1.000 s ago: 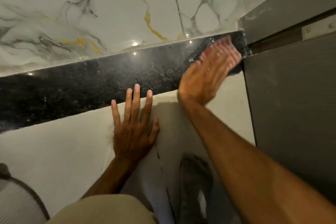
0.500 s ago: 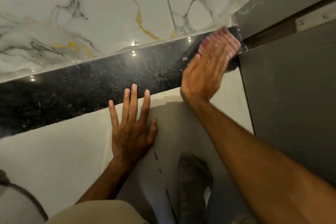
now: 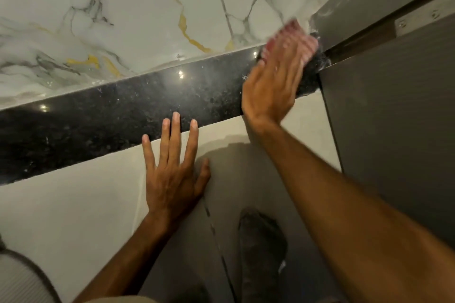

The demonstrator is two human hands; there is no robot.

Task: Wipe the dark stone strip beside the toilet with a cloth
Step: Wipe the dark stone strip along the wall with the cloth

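Note:
A dark speckled stone strip (image 3: 103, 125) runs across the view between marbled tiles above and a plain pale tile below. My right hand (image 3: 273, 83) lies flat on the strip's right end and presses a pink-and-white cloth (image 3: 295, 39) against it, close to the grey door frame. The cloth is blurred and mostly hidden under my fingers. My left hand (image 3: 172, 174) rests open with fingers spread on the pale tile, its fingertips reaching the strip's lower edge.
A grey door (image 3: 394, 130) and its frame (image 3: 364, 0) close off the right side. White marbled tiles with gold veins (image 3: 123, 19) lie beyond the strip. A ribbed grey-white object (image 3: 19, 278) shows at the bottom left. A dark sock or shoe (image 3: 261, 241) sits below.
My right hand and the cloth have stayed at the strip's right end, shifting slightly up toward the door frame. The left hand has kept its place on the pale tile.

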